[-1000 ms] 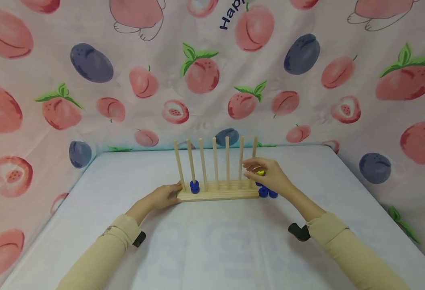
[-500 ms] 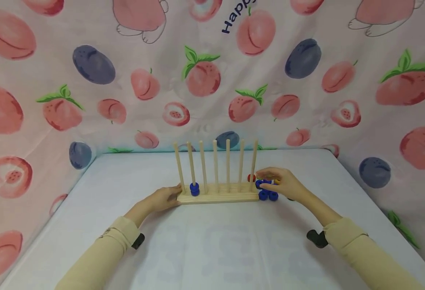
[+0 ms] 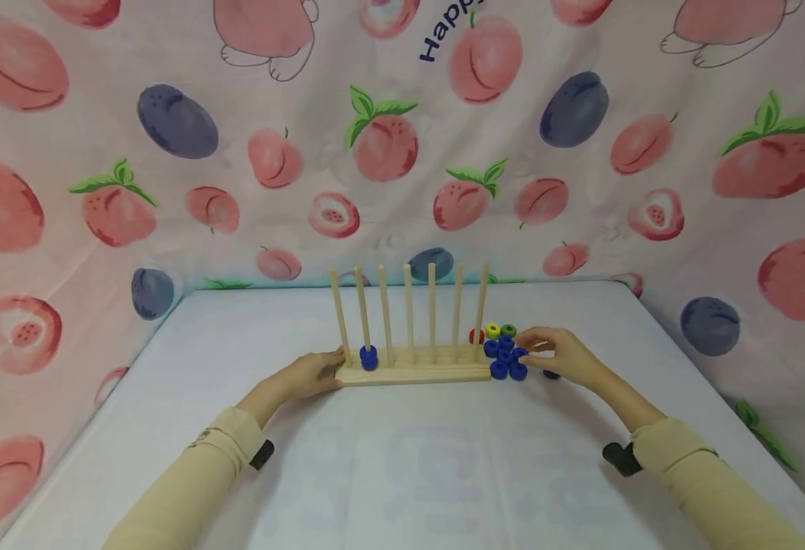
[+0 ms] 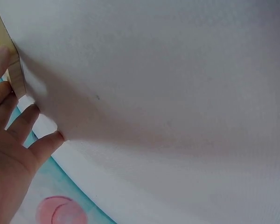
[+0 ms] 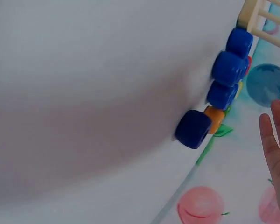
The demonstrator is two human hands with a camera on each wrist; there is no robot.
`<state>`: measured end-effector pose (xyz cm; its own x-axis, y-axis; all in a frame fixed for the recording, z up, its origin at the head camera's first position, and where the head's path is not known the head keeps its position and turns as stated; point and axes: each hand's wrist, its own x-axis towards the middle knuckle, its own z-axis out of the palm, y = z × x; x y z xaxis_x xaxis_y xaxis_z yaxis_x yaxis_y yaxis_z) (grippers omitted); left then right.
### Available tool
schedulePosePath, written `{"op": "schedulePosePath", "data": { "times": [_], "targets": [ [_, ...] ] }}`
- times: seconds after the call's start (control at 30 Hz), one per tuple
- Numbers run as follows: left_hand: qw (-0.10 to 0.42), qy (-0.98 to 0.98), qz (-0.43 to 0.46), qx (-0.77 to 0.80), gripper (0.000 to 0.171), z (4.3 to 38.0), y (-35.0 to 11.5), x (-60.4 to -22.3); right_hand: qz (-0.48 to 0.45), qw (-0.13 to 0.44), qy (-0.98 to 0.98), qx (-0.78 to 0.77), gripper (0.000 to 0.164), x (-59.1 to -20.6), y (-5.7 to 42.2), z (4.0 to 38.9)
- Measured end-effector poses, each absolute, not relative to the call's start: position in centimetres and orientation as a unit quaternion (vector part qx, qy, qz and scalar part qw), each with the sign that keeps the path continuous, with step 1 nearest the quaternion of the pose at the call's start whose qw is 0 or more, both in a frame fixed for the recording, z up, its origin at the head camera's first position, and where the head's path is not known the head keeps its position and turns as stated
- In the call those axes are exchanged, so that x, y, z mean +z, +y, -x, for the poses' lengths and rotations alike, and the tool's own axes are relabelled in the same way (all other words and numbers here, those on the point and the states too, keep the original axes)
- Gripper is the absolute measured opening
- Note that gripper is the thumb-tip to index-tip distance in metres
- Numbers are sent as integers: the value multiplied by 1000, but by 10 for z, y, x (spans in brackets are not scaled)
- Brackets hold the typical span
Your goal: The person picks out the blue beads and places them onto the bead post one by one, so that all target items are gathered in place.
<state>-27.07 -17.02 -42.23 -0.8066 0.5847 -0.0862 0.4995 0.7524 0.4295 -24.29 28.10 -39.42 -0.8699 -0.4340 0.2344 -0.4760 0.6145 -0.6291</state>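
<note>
A wooden peg rack (image 3: 412, 374) with a row of upright pegs stands on the table. Blue beads (image 3: 369, 357) are stacked on its second peg from the left. My left hand (image 3: 309, 374) grips the left end of the rack's base; in the left wrist view the fingers (image 4: 18, 126) spread, with the thumb side at the wood. My right hand (image 3: 560, 355) is at the right side of a cluster of loose blue beads (image 3: 499, 370), thumb and fingers apart, fingertips overlapping the rightmost ones. In the right wrist view, its fingers (image 5: 273, 140) look fairly straight.
Behind the blue beads lie a red bead (image 3: 476, 336), a yellow bead (image 3: 493, 331) and a green bead (image 3: 509, 330). A dark bead (image 3: 551, 374) lies below my right hand. An orange bead (image 5: 214, 119) shows in the right wrist view. A fruit-print cloth (image 3: 382, 145) hangs behind.
My right hand has moved right, from beside the rightmost pegs to the right side of the bead cluster, uncovering the red, yellow and green beads. My left hand stays on the rack.
</note>
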Motion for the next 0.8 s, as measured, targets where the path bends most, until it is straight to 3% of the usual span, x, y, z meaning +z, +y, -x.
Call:
{"op": "schedulePosePath", "data": {
  "times": [0.57, 0.8],
  "targets": [
    [114, 928, -296, 197, 54, 273, -170, -421, -241, -46, -927, 285, 25, -405, 292, 247],
    [113, 929, -293, 194, 54, 272, -171, -419, -216, -44, -941, 259, 23, -407, 289, 250]
  ]
}}
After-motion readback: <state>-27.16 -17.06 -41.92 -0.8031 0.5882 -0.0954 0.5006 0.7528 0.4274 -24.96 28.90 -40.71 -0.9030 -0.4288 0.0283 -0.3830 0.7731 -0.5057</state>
